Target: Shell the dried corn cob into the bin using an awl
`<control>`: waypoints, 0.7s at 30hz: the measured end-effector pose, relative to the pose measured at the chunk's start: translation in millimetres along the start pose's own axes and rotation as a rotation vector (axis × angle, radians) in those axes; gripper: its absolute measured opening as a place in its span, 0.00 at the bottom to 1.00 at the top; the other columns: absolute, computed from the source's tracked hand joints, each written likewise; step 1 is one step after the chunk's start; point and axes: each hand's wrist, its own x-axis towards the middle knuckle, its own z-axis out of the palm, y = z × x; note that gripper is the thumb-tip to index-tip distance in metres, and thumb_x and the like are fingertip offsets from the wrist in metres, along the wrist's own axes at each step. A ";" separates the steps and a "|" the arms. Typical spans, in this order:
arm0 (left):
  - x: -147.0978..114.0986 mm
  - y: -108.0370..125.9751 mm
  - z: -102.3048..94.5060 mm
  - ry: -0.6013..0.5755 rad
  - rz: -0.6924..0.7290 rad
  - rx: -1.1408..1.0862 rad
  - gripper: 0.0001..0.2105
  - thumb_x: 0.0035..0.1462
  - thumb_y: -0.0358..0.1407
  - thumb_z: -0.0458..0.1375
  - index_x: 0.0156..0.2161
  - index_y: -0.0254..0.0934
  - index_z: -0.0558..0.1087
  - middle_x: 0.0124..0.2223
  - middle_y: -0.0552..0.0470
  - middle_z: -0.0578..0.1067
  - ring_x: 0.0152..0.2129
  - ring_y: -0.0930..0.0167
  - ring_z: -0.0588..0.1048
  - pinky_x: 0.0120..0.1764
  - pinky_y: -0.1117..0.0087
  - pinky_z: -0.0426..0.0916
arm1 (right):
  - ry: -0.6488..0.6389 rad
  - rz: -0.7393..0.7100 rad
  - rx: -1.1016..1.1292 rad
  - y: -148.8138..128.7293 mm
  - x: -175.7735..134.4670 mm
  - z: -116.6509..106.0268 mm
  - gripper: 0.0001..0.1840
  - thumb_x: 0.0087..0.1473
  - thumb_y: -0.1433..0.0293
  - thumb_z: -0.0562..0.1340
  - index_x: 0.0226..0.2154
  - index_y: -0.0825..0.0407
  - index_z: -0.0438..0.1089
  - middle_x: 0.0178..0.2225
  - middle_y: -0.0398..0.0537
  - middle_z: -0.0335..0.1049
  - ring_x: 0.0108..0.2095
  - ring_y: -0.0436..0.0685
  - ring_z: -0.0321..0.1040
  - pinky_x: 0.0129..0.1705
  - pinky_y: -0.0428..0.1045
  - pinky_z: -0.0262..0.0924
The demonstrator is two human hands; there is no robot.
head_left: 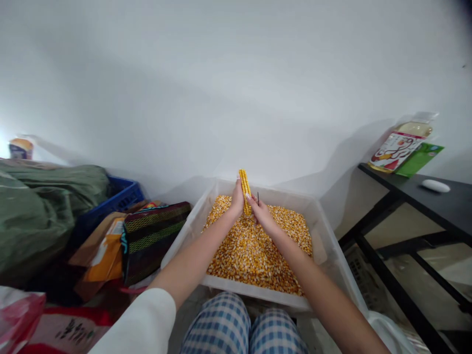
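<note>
- Two hands over a clear bin (326, 231) full of loose kernels (254, 250)
- left hand (237, 197) closed round an upright corn cob (244, 191)
- right hand (260, 210) touches cob, pinching a thin dark tool (258, 197)
- black table (424, 194) at right

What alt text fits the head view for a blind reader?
Two bare hands, left hand and right hand, hold an upright yellow corn cob over a translucent plastic tub of loose kernels.

corn cob (244, 191) yellow | kernels (254, 250) golden-orange | trousers (228, 329) blue-white check | crate (121, 196) blue | table (424, 194) black
</note>
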 end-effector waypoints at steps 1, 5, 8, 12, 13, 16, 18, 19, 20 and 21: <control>-0.4 -2.7 1.3 0.011 0.035 0.029 0.27 0.49 0.61 0.45 0.24 0.36 0.66 0.17 0.51 0.68 0.18 0.69 0.72 0.23 0.71 0.65 | 0.002 0.032 0.025 0.5 -0.5 1.3 0.27 0.45 0.42 0.54 0.30 0.50 0.61 0.16 0.36 0.52 0.14 0.47 0.52 0.13 0.44 0.48; 1.9 -5.7 0.1 0.060 0.089 0.061 0.28 0.48 0.61 0.44 0.23 0.35 0.66 0.17 0.49 0.69 0.18 0.69 0.72 0.24 0.71 0.66 | -0.096 0.058 0.140 -0.2 -3.0 1.5 0.25 0.44 0.45 0.58 0.31 0.49 0.59 0.16 0.34 0.51 0.13 0.45 0.50 0.13 0.43 0.50; 4.4 -3.3 -3.4 0.039 0.048 0.016 0.30 0.48 0.62 0.43 0.22 0.34 0.67 0.17 0.48 0.69 0.19 0.69 0.73 0.25 0.71 0.66 | -0.146 0.037 0.207 -1.7 -4.0 -1.5 0.23 0.44 0.47 0.59 0.30 0.49 0.59 0.17 0.33 0.50 0.13 0.44 0.49 0.14 0.42 0.50; 4.0 3.4 -6.1 0.039 -0.032 -0.033 0.30 0.48 0.61 0.42 0.22 0.34 0.67 0.17 0.48 0.69 0.19 0.67 0.73 0.24 0.70 0.67 | -0.222 0.012 0.251 -3.5 -3.3 -6.7 0.23 0.43 0.48 0.60 0.29 0.49 0.57 0.17 0.33 0.52 0.15 0.44 0.51 0.15 0.42 0.51; 3.4 5.5 -6.3 0.043 -0.055 -0.057 0.30 0.49 0.61 0.41 0.22 0.35 0.67 0.17 0.48 0.69 0.19 0.67 0.73 0.24 0.69 0.67 | -0.237 0.005 0.265 -3.9 -2.8 -7.8 0.23 0.43 0.48 0.60 0.28 0.49 0.56 0.17 0.33 0.52 0.15 0.44 0.51 0.16 0.42 0.52; 1.1 9.8 -5.9 0.046 -0.074 -0.116 0.30 0.50 0.61 0.39 0.23 0.35 0.66 0.18 0.48 0.70 0.19 0.67 0.73 0.22 0.69 0.67 | -0.233 -0.002 0.258 -4.7 -1.7 -8.6 0.24 0.45 0.46 0.57 0.26 0.50 0.54 0.16 0.33 0.50 0.14 0.45 0.52 0.15 0.42 0.52; -0.2 9.0 -4.7 0.029 -0.052 -0.118 0.30 0.51 0.60 0.38 0.23 0.35 0.66 0.18 0.47 0.70 0.19 0.67 0.73 0.23 0.69 0.67 | -0.187 -0.003 0.168 -4.2 -1.4 -7.6 0.25 0.46 0.45 0.56 0.26 0.50 0.55 0.15 0.33 0.49 0.14 0.45 0.51 0.14 0.42 0.50; -0.7 7.5 -4.1 0.011 -0.045 -0.113 0.30 0.51 0.60 0.39 0.23 0.34 0.67 0.18 0.47 0.70 0.20 0.67 0.73 0.23 0.70 0.67 | -0.168 -0.008 0.121 -3.5 -1.3 -6.9 0.24 0.46 0.46 0.56 0.27 0.50 0.55 0.15 0.33 0.50 0.14 0.45 0.50 0.14 0.42 0.49; -0.9 5.6 -3.5 -0.010 -0.046 -0.108 0.30 0.52 0.60 0.39 0.24 0.34 0.67 0.17 0.47 0.70 0.20 0.67 0.73 0.24 0.70 0.68 | -0.158 -0.022 0.089 -2.5 -1.2 -6.3 0.24 0.45 0.47 0.57 0.27 0.50 0.56 0.15 0.34 0.50 0.14 0.45 0.50 0.14 0.42 0.48; -1.0 3.5 -3.0 -0.029 -0.054 -0.103 0.30 0.52 0.60 0.40 0.24 0.34 0.68 0.17 0.47 0.70 0.20 0.67 0.73 0.24 0.70 0.68 | -0.160 -0.040 0.076 -1.3 -1.1 -5.9 0.23 0.45 0.48 0.58 0.28 0.50 0.57 0.16 0.34 0.51 0.14 0.45 0.50 0.14 0.42 0.48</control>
